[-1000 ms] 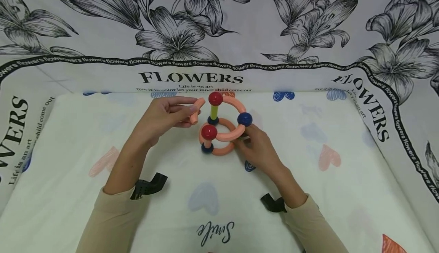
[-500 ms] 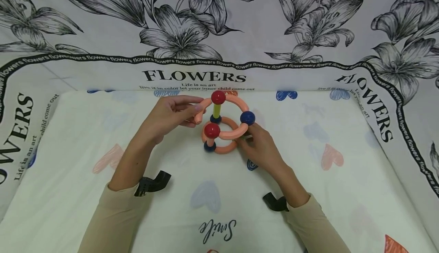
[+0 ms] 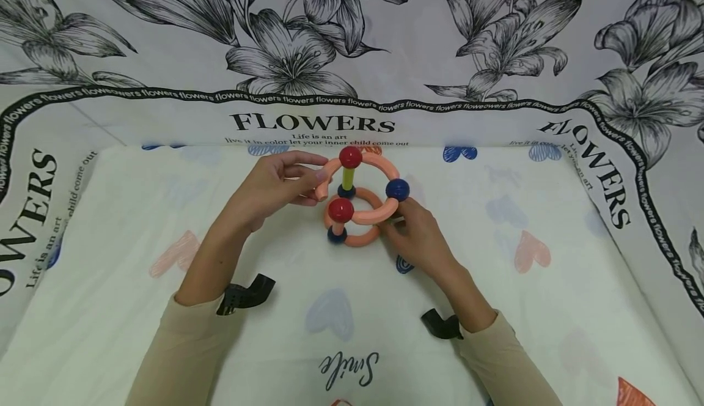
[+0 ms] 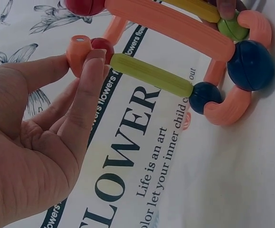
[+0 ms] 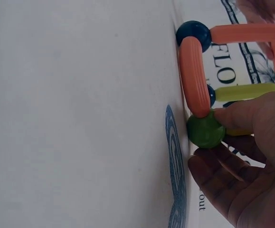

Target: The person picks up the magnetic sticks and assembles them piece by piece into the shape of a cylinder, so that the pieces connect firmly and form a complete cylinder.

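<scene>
A frame of coloured balls and sticks [image 3: 374, 215] stands in the middle of the sheet, like a magnetic building toy. Two curved orange-pink sticks join red balls [image 3: 350, 157] to a dark blue ball [image 3: 397, 189] along its upper ring. Below the far red ball runs a yellow-green stick [image 4: 151, 73]. My left hand [image 3: 272, 186] pinches another curved orange-pink stick [image 3: 322, 189] between thumb and fingers, one end right at the far red ball and the other free. On the opposite side, my right hand [image 3: 419, 238] grips a green ball [image 5: 206, 129] low on the frame.
A white sheet [image 3: 264, 345] printed with hearts and "Smile" lies beneath the frame. Behind it is a flower-printed cloth [image 3: 418, 76] with a black lettered band. Black curved pieces [image 3: 250, 291] sit at both wrists, beside the beige sleeves [image 3: 178, 348].
My left hand has moved right, bringing the curved stick from a gap beside the frame up to the far red ball. My right hand keeps its hold, and the head view has shifted slightly.
</scene>
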Demonstrator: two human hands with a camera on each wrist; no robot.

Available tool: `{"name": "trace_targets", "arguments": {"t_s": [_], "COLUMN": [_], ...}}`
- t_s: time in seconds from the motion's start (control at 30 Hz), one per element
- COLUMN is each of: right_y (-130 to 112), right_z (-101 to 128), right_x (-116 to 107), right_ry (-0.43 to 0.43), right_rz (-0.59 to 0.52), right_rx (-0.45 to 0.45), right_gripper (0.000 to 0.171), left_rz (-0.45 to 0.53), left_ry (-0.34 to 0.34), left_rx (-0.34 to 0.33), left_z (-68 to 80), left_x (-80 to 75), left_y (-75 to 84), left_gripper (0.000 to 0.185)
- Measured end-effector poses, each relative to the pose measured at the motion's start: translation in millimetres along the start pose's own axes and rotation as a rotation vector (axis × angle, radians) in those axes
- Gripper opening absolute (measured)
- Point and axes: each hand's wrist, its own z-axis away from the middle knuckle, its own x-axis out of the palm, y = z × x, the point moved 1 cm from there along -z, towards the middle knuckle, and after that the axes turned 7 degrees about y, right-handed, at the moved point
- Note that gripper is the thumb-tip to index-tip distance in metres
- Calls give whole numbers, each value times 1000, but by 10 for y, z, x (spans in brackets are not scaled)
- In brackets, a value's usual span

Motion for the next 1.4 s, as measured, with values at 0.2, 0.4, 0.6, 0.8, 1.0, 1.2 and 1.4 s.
{"name": "trace_targets", "arguments": {"t_s": [0.2, 0.4, 0.6, 0.8, 1.0, 1.2, 1.4], "right_y": [22, 29, 21, 4, 11, 9, 14], "right_z": [20, 2, -4, 3, 2, -1, 2], "right_x": [1, 6, 8, 14, 1, 18, 28], "right_ry": [1, -4, -4, -5, 2, -5, 2], "right_rz": [1, -6, 2, 18, 12, 13, 9], "right_rx": [-2, -14, -9, 2, -6, -5, -17], "right_gripper": [28, 29, 29, 28, 30, 27, 28], "left_rz": [3, 20, 17, 32, 40, 25, -12], "left_ry": [-10, -20, -30, -42, -56, -68, -95], "left_rx": [6, -4, -15, -42, -44, -26, 19], "left_z": [13, 24, 40, 42, 23, 28, 52], "left_x": [12, -3, 10, 23, 39, 26, 13], "left_y": [-14, 8, 19, 29, 27, 12, 12], "left_gripper": [46, 45, 46, 51, 59, 58, 56]}}
